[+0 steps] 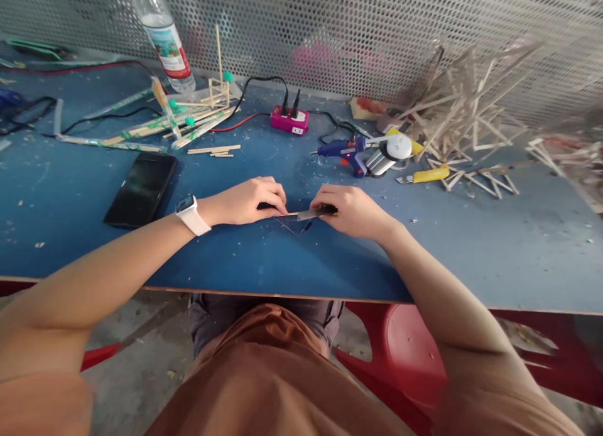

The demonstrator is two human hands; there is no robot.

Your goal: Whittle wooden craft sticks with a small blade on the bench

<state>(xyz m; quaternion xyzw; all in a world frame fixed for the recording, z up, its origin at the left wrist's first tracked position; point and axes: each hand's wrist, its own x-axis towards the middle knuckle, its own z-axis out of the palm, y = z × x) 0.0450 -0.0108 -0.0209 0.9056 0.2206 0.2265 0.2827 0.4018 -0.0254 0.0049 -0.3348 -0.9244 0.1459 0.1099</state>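
Observation:
My left hand (249,200), with a white-strapped watch (193,216) on the wrist, is closed on a thin wooden stick (293,214) close to the blue tabletop. Its fingers hide most of the stick. From the other side my right hand (353,211) grips a utility knife (308,215), whose blade points left and meets the end of the stick. The knife's handle is mostly covered by my palm. Just below the blade lies a small dark sliver (307,226) on the table.
A black phone (141,188) lies at left, below piled sticks (151,127) and a water bottle (164,43). Farther back are a purple power adapter (289,120), a blue glue gun (342,150), a yellow cutter (429,174) and a tangle of stick frames (464,119). A perforated metal panel (264,27) borders the table.

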